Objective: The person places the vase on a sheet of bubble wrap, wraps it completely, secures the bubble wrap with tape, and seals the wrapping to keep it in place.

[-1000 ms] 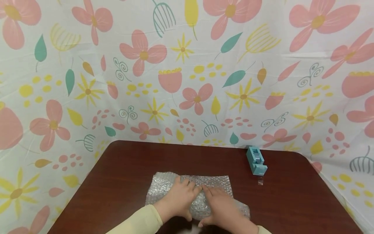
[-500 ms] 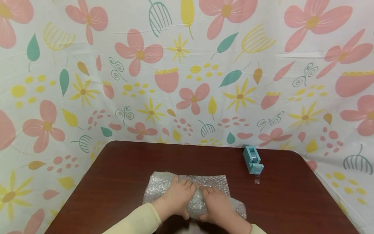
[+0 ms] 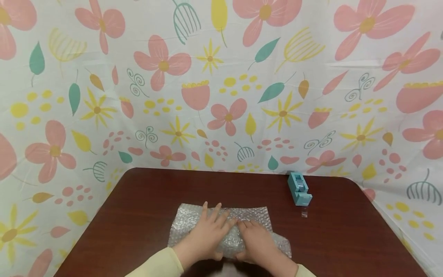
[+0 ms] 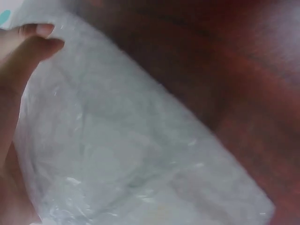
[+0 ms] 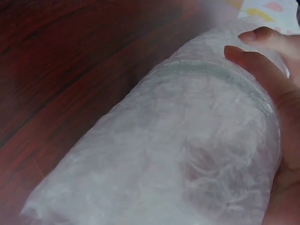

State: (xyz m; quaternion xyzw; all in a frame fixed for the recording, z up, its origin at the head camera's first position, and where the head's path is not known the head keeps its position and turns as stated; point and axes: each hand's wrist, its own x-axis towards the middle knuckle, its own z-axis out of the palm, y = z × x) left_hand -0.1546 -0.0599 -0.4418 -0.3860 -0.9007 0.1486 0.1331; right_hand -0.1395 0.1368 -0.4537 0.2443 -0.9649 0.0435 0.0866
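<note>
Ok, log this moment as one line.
left hand: spread on bubble wrap | right hand: holding bubble wrap | tape dispenser: on table, apart from hands

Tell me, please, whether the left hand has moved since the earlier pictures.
Yes: against the tape dispenser in the head view, the left hand has shifted slightly: fingertips farther forward, wrist leftward.

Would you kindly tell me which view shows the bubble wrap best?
The head view: it shows the bubble wrap end to end, though the left hand and right hand cover parts. The left wrist view shows a close, blurred section, the right wrist view its rounded side; both crop it below.
</note>
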